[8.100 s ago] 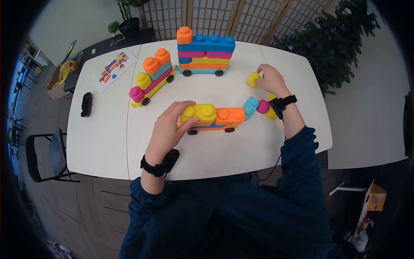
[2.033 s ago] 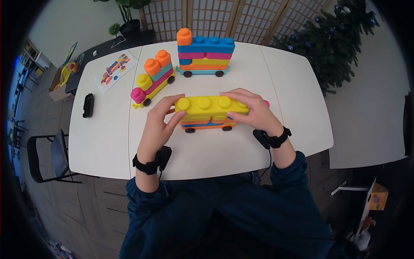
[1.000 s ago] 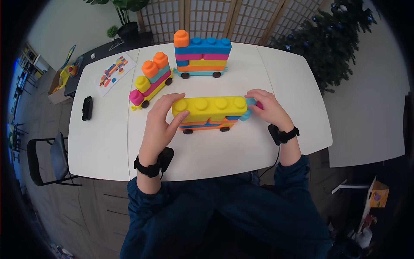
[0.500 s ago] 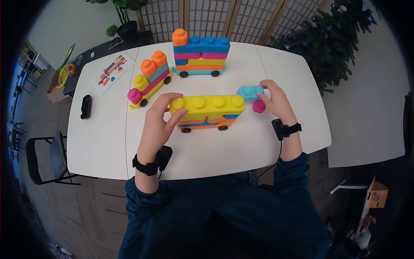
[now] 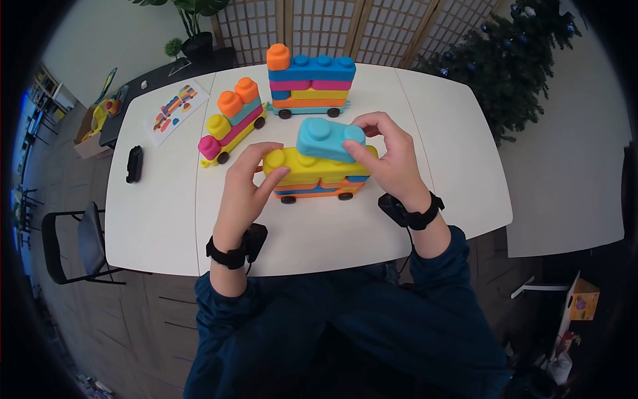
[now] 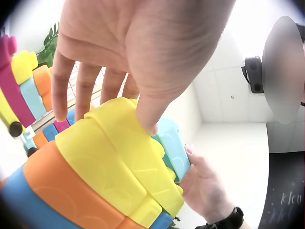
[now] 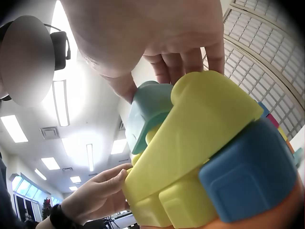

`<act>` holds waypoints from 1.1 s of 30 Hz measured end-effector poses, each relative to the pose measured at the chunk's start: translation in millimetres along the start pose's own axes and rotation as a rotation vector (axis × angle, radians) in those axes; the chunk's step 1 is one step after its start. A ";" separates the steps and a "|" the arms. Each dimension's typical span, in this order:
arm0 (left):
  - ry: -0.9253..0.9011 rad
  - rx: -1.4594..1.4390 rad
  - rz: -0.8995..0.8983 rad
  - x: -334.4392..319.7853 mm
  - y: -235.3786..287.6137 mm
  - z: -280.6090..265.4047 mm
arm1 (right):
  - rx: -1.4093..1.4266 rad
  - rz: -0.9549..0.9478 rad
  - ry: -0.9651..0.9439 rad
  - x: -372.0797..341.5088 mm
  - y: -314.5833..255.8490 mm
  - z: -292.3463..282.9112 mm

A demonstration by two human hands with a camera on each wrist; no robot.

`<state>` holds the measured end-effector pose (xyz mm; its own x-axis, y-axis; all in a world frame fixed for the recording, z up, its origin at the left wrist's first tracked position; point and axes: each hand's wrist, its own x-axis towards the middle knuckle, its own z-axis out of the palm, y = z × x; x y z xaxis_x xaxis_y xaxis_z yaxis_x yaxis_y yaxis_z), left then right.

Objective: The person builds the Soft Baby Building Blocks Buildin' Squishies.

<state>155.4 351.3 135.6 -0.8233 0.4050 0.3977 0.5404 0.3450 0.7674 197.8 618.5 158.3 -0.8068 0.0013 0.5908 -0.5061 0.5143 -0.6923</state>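
My right hand point(image 5: 395, 163) pinches a light blue toy building block point(image 5: 318, 138) between thumb and fingers. It is tilted close over a long yellow building block point(image 5: 289, 174), with round studs on both. That yellow block tops a wheeled toy wagon point(image 5: 316, 194) of orange, blue and yellow blocks. My left hand point(image 5: 247, 193) grips the yellow block's left end, thumb on the near side and fingers on the far side. From the left wrist view, the light blue block point(image 6: 174, 149) hangs right beside the yellow block's studs. The right hand hides the spot where a magenta block lay.
Behind the work stand a tall wagon point(image 5: 312, 90) topped by a blue block and a stepped wagon point(image 5: 232, 126) with orange blocks. A printed sheet point(image 5: 178, 110) and a black case point(image 5: 134, 165) lie at the left of the white table point(image 5: 149, 219).
The long yellow block has come onto the wagon. My right hand let go of it, picked up the light blue block on the right and brought it left over it. The left hand keeps its grip.
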 end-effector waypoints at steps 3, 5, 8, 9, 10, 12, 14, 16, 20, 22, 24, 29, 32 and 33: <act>0.003 0.006 0.007 -0.4 -0.2 0.5 | -0.029 -0.017 -0.039 -0.3 -1.0 3.2; 0.006 0.011 0.010 -0.2 0.8 1.1 | 0.007 0.020 -0.114 -1.4 0.1 2.9; -0.004 0.008 -0.011 -0.7 0.4 -0.1 | 0.005 0.001 -0.131 -5.0 6.2 8.5; -0.017 0.000 -0.034 -0.7 0.2 -0.5 | 0.005 0.002 -0.131 -5.7 8.2 8.8; -0.017 -0.001 -0.034 -0.6 0.6 -0.5 | -0.022 -0.044 -0.135 -6.0 10.1 8.8; -0.022 0.016 -0.038 -0.9 1.8 -0.5 | -0.049 -0.088 -0.139 -6.1 11.9 10.3; -0.022 0.018 -0.038 -1.1 1.7 -0.5 | -0.023 -0.110 -0.070 -5.2 11.6 13.5; -0.021 0.018 -0.034 -0.8 0.9 0.1 | -0.038 -0.120 -0.094 -6.5 14.1 11.6; -0.015 0.014 -0.025 -1.3 0.9 0.0 | -0.035 -0.060 -0.087 -9.3 13.3 12.7; -0.018 0.023 -0.027 -1.5 1.3 -0.3 | -0.019 -0.083 -0.130 -5.4 17.1 2.1; -0.021 0.035 -0.023 -0.7 1.3 -0.6 | -0.003 -0.108 -0.173 -6.0 24.3 -12.4; -0.024 0.027 -0.025 -0.9 -0.4 -0.3 | -0.210 0.222 -0.125 -25.8 68.8 -55.5; -0.021 0.021 -0.021 -0.2 -0.8 0.5 | -0.474 0.320 -0.249 -45.6 93.8 -71.0; -0.018 0.022 -0.017 -0.2 -0.8 0.7 | -0.475 0.320 -0.250 -51.7 100.6 -73.4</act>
<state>155.2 351.5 134.5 -0.8294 0.4142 0.3750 0.5299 0.3703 0.7630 211.0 733.1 88.5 -0.9720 0.0472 0.2304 -0.0834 0.8467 -0.5254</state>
